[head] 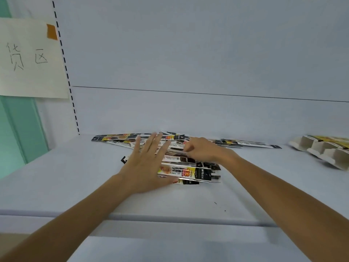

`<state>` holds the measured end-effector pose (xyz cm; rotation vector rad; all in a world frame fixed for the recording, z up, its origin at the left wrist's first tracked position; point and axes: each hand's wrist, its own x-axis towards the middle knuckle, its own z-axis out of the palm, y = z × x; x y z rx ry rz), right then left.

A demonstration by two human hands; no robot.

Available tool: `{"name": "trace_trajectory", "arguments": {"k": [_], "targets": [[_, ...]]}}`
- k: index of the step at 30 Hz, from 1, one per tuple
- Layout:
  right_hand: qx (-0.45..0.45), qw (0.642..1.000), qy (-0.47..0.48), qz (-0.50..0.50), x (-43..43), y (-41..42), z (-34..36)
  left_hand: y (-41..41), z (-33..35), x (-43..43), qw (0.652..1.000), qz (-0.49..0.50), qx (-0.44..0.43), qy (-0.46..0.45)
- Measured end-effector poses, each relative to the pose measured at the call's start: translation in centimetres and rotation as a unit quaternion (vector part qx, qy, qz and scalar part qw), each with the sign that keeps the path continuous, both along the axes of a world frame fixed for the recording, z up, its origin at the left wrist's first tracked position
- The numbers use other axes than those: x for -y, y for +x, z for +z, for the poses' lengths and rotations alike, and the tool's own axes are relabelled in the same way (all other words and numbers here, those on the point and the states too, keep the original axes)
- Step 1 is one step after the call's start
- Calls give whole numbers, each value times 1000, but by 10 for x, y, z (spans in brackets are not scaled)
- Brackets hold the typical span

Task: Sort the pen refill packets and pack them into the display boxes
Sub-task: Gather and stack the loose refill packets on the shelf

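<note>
Under both hands [143, 163] — refill packets [188, 172], heaped on shelf [75, 176].

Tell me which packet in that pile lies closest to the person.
The refill packet at the pile's front edge, with the yellow and red print and black end. It lies across just right of the left hand; the others sit farther back.

Both forearms are bare, no sleeves; left hand [145, 163] and right hand [203, 149] ungloved.

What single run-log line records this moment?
left hand: flat on packets | right hand: pinching one | display boxes: far right
</note>
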<state>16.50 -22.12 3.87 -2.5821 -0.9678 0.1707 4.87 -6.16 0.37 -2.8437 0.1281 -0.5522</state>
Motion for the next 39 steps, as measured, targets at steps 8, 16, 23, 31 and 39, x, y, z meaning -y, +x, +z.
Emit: {"name": "trace_trajectory", "arguments": {"k": [8,16,23,31,39], "targets": [[-23,998,55,17,6,3,9,9,-1,1,994,-10,-87,-64],[38,997,-56,27,-37,36,3,8,-4,-2,995,-47,-47,-74],[-10,999,-35,6,-42,46,-1,15,-7,-2,998,22,-36,-49],[123,992,-27,-30,-30,38,-4,10,-5,-2,999,-13,-17,-45],[31,998,-49,10,-9,1,22,12,-5,0,994,-23,100,27]]}}
